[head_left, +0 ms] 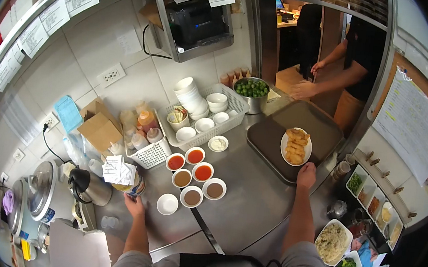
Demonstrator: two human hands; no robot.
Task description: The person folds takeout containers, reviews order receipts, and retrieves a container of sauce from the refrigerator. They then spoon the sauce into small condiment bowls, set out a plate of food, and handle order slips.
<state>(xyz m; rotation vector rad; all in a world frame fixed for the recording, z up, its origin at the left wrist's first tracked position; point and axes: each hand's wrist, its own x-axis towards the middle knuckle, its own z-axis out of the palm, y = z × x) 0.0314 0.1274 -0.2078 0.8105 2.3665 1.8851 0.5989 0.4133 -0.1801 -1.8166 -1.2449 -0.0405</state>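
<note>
On the right, a white oval plate (283, 149) of golden fried pieces (296, 145) lies on a dark brown tray (271, 132). My right hand (306, 175) is closed at the plate's lower right rim, its fingertips partly hidden. Over on the left, my left hand (134, 205) is beside the base of a can (138, 186) topped with paper slips (119, 171). Its fingers look stretched out, and I cannot tell whether they touch the can. Between my arms stand small white bowls of red sauce (202, 172) and brown sauce (191, 198), plus a bare white bowl (167, 204).
Behind the sauces are a basket of white bowls (237, 107), a basket of squeeze bottles (149, 150) and a pot of green limes (251, 89). A kettle (91, 186) stands left. Another person's hand (304, 90) reaches in beyond the tray. Food containers (335, 242) line the right.
</note>
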